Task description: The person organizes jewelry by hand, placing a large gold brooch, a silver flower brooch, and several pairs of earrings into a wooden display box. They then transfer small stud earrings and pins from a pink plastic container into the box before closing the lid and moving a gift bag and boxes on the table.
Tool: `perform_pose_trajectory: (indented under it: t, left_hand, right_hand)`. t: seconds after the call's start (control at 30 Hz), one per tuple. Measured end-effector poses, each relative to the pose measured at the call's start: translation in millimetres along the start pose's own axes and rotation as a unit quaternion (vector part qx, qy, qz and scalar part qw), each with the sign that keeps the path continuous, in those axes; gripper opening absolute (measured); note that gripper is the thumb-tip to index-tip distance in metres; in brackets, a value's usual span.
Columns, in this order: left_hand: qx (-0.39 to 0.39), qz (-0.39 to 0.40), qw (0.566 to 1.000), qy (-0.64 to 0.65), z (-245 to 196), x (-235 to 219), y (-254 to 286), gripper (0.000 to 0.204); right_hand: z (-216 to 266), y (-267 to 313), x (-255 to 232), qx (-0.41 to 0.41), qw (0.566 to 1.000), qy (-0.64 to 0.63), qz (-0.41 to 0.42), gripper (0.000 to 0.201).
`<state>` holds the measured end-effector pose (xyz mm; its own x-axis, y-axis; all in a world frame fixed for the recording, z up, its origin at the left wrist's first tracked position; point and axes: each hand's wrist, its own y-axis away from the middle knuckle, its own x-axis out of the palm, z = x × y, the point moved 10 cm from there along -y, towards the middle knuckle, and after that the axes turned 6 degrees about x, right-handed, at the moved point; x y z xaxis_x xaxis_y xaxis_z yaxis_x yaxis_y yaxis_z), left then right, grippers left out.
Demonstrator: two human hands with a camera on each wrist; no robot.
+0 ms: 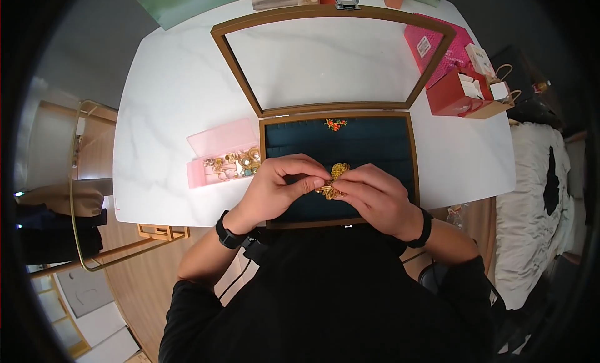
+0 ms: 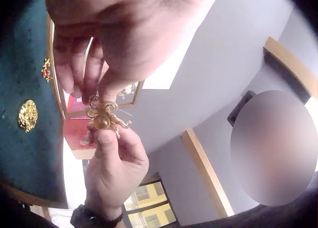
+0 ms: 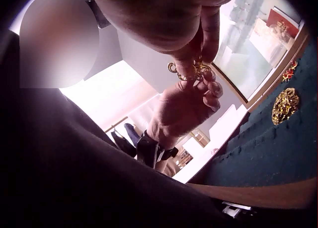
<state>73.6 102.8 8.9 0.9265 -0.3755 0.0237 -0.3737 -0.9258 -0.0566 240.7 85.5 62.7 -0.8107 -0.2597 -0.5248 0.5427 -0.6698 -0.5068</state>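
Observation:
Between my hands is a gold brooch (image 1: 328, 191) with looping wire-like parts. In the left wrist view the brooch (image 2: 103, 120) shows a round amber-coloured bead, and a thin pin sticks out beside it. My left hand (image 1: 278, 185) pinches it from one side, thumb against fingers. My right hand (image 1: 378, 194) pinches it from the other, its thumb near the bead. Both hands are over a display case (image 1: 413, 156) lined in dark green fabric. On the lining lie a round gold ornament (image 3: 285, 106) and a red-and-orange flower-like ornament (image 1: 335, 124) near the hinge side.
The case's framed glass lid (image 1: 250, 75) stands raised behind it. Left of the case, an open pink box (image 1: 215, 138) holds several jewellery pieces. A red paper bag (image 1: 447, 94) and a pink package (image 1: 459, 38) are at the right. The white table (image 1: 156, 113) extends around them.

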Motion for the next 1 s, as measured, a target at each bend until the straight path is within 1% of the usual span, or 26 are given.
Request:
perform_pose_trajectory:
  t: [0.03,0.1,0.17,0.23,0.27,0.33,0.37,0.43,0.47,0.53,0.57,0.63,0.7,0.83,1.0]
  left_hand:
    - [0.044,0.008,0.998,-0.038,-11,1,0,0.014]
    - [0.045,0.018,0.998,-0.044,-17,2,0,0.014]
    - [0.046,0.028,0.997,-0.05,-21,2,1,0.014]
    - [0.064,0.063,0.994,-0.054,-25,6,2,0.015]
    - [0.063,0.063,0.995,-0.054,-26,5,3,0.015]
    - [0.106,0.086,0.986,-0.099,-35,9,5,0.019]
    - [0.107,0.087,0.986,-0.099,-37,9,5,0.019]
    - [0.171,0.086,0.969,-0.153,-52,13,10,0.021]
    - [0.171,0.087,0.969,-0.153,-52,14,11,0.021]
    - [0.241,0.064,0.954,-0.168,-67,15,17,0.026]
    - [0.241,0.067,0.953,-0.168,-65,17,18,0.026]
    - [0.282,0.052,0.936,-0.203,-69,20,22,0.027]
    - [0.292,0.053,0.931,-0.211,-70,21,22,0.027]
    - [0.306,0.051,0.926,-0.213,-72,21,23,0.027]
    - [0.303,0.048,0.929,-0.208,-71,20,23,0.025]
  right_hand:
    - [1,0,0,0.001,1.0,0.0,-0.001,0.03]
    - [10,-1,-1,-0.029,0.999,0.013,-0.004,0.031]
    - [12,-1,-2,-0.028,1.0,0.006,0.002,0.031]
    - [13,0,-2,-0.027,1.0,-0.001,0.009,0.031]
    - [13,0,-2,-0.026,1.0,-0.007,0.009,0.031]
    - [12,0,-3,-0.025,1.0,-0.012,0.01,0.031]
    - [11,0,-3,-0.022,1.0,-0.018,0.01,0.032]
    - [11,0,-5,-0.018,1.0,-0.023,0.01,0.032]
    - [13,-1,-8,-0.021,1.0,-0.018,0.01,0.032]
    - [17,-4,-13,-0.021,1.0,-0.013,0.005,0.033]
    - [20,-5,-15,-0.026,1.0,-0.005,0.005,0.032]
    - [23,-7,-16,-0.029,1.0,0.002,0.004,0.031]
    - [30,-8,-15,-0.059,0.998,0.022,0.005,0.029]
    - [32,-9,-17,-0.062,0.998,0.02,0.004,0.028]
    - [33,-10,-16,-0.057,0.998,0.021,0.008,0.029]
